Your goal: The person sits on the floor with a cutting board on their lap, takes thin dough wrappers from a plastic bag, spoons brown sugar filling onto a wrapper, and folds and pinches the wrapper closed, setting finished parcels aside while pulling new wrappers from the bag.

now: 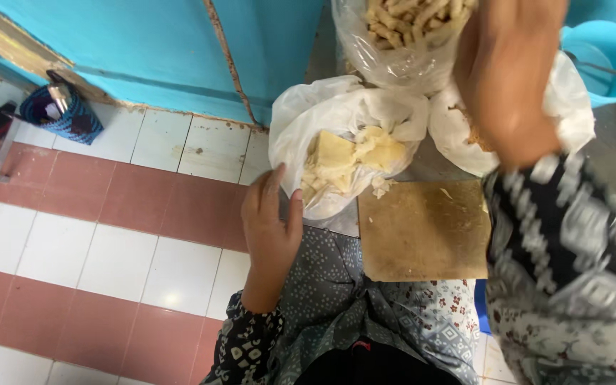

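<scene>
My left hand (pixel 269 221) rests against the near edge of a white plastic bag (pixel 301 114) that lies open and holds pale yellow blocks (pixel 340 160). My right hand (pixel 511 71) is raised close to the camera, in front of a second white bag (pixel 572 100) and a clear bag of pale stick-shaped pieces (pixel 401 28). Whether its fingers hold anything is hidden by the back of the hand. A square wooden board (pixel 422 228) lies between my arms, bare but for some crumbs.
A blue plastic basin (pixel 607 57) stands at the far right. A turquoise wall (pixel 144 43) runs behind the bags. A dark blue woven bag (pixel 62 114) sits on the pink and white tiled floor (pixel 87 242) at the left.
</scene>
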`<state>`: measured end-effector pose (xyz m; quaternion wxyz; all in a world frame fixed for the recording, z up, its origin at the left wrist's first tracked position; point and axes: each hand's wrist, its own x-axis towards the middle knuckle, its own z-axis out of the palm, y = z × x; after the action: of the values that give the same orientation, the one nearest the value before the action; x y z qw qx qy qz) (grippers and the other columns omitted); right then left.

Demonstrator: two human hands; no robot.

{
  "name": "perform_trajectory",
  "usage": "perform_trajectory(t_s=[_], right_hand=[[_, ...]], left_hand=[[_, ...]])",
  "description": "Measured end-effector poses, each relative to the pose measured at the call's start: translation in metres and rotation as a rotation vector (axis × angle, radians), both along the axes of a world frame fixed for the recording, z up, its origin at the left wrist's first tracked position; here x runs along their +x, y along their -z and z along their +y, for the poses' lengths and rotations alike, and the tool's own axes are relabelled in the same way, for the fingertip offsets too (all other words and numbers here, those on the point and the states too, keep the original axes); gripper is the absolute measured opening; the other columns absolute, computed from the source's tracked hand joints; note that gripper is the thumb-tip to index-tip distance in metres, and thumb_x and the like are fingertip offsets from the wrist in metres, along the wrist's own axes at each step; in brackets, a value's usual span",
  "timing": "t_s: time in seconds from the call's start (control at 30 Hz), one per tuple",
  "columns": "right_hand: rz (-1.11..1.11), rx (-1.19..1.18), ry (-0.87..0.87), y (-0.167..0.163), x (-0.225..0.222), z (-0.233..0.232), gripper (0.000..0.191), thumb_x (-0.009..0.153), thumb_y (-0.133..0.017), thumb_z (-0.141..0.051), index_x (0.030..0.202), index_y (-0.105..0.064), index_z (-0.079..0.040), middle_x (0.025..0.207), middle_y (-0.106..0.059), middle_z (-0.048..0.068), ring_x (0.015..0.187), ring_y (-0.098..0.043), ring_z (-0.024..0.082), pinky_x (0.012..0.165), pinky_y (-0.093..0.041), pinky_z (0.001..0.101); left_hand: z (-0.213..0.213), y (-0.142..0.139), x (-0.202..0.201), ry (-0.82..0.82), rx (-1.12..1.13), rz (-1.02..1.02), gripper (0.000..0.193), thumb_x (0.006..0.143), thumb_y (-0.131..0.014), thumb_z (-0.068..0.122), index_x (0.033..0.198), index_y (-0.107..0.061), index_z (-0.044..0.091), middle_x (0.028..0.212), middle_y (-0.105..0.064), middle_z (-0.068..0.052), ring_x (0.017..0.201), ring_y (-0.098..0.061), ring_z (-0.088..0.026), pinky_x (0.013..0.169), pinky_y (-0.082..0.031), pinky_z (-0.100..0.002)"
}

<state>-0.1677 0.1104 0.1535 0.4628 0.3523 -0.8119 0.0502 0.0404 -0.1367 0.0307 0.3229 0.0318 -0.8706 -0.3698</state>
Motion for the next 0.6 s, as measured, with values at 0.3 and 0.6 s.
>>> perform_trajectory(t_s=[0.3,0.6], right_hand=[[-1.442,-0.53,-0.377,0.095,0.076,-0.085,0.077,0.088,-0.072,0.008,0.155,-0.036,-0.004,0.094,-0.07,0.008,0.087,-0.069,0.016,0.078,-0.059,0.0287],[-1.399,-1.292,-0.501,0.093,0.075,-0.044,0.061,0.092,-0.066,0.015,0.146,-0.043,0.001,0.096,-0.074,0.008,0.088,-0.071,0.016,0.08,-0.062,0.0287]], left_hand=[[0.012,0.014,-0.029,0.085,0.172,-0.082,0.023,0.098,-0.07,0.014,0.119,-0.066,0.007,0.11,-0.071,-0.009,0.092,-0.07,-0.025,0.078,-0.057,-0.037],[0.019,-0.001,-0.044,-0.023,-0.179,-0.027,0.022,0.094,-0.071,0.012,0.114,-0.07,0.005,0.112,-0.068,-0.012,0.098,-0.066,-0.032,0.084,-0.055,-0.043]])
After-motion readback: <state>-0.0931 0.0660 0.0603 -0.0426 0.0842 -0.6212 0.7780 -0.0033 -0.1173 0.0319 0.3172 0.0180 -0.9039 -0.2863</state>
